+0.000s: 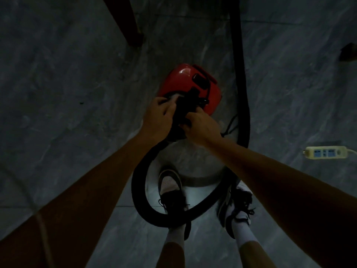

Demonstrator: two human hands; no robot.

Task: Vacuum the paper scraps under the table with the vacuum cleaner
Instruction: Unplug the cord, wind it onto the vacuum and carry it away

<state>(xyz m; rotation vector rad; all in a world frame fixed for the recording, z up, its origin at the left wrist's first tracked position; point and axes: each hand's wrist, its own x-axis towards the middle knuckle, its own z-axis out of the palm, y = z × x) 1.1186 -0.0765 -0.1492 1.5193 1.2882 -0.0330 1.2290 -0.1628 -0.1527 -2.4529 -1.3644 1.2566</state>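
Observation:
A red vacuum cleaner (185,82) stands on a dim grey floor straight below me. Its black hose (143,200) loops around my feet, curves up the right side and runs off the top of the view. Both hands meet at the black hose fitting on the near end of the vacuum. My left hand (156,120) grips the fitting from the left. My right hand (201,126) closes on it from the right. No paper scraps show in this dark view.
A dark wooden table leg (125,22) stands at the upper left. A pale power strip (325,152) with its cord lies on the floor at the right. My two shoes (171,188) stand inside and beside the hose loop. A dark object (348,52) sits at the right edge.

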